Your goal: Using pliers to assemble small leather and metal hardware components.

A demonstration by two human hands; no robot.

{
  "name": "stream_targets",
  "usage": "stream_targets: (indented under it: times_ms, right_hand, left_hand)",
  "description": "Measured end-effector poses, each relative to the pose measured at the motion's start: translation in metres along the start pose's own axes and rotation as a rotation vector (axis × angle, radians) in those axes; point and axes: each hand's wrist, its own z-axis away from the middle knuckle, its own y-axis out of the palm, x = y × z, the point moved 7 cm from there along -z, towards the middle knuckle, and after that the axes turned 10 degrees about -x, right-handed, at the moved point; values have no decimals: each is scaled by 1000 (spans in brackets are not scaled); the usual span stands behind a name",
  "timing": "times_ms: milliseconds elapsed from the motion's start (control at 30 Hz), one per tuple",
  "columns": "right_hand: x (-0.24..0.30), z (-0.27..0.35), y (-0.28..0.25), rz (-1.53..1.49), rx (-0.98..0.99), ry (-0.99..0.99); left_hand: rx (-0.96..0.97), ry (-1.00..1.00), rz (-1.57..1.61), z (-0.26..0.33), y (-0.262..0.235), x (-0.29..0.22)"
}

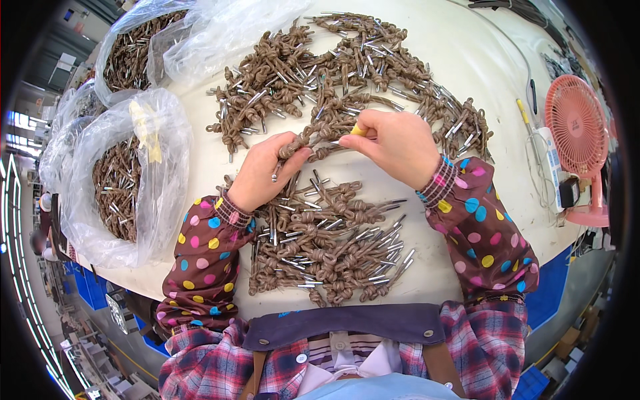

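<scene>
My left hand [259, 175] is closed on a knotted brown cord [301, 141], holding it above the table between two heaps. Fingers of my right hand [405, 148] are pinched together at the other side of this cord, seemingly on its thin end. A yellow wrap [361, 128] shows at the right fingertips. Just below the hands lies the nearer heap of knotted brown cords [330, 247] with silver metal tips, many pointing right. Behind them spreads a larger heap of the same cords [353, 63]. Exactly where the right fingertips touch the cord is partly hidden.
At left, an open clear plastic bag [175, 143] holds more knotted cords; a second bag [157, 50] stands behind it. A pink fan [575, 120], a white power strip [549, 157] and a yellow-handled tool [523, 111] are on the right, with loose cables.
</scene>
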Motion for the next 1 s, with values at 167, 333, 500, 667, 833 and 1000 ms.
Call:
stream_targets:
  times_ms: [167,333,500,667,833,1000]
  right_hand:
    - [-9,3,-12,43,-71,-14]
    - [14,10,-11,206,-167,-371]
    - [16,14,-5,202,-135,-546]
    - [14,16,3,207,-152,-585]
    - [11,11,-6,221,-184,-571]
    - [-8,8,-21,190,-207,-405]
  left_hand:
    - [57,-85,78,0,4,11]
    - [86,95,-23,2,0,4]
    - [112,152,-122,2,1,0]
    - [137,149,-130,0,3,-5]
    - [200,122,-84,1,3,-7]
    - [294,122,-107,2,0,-7]
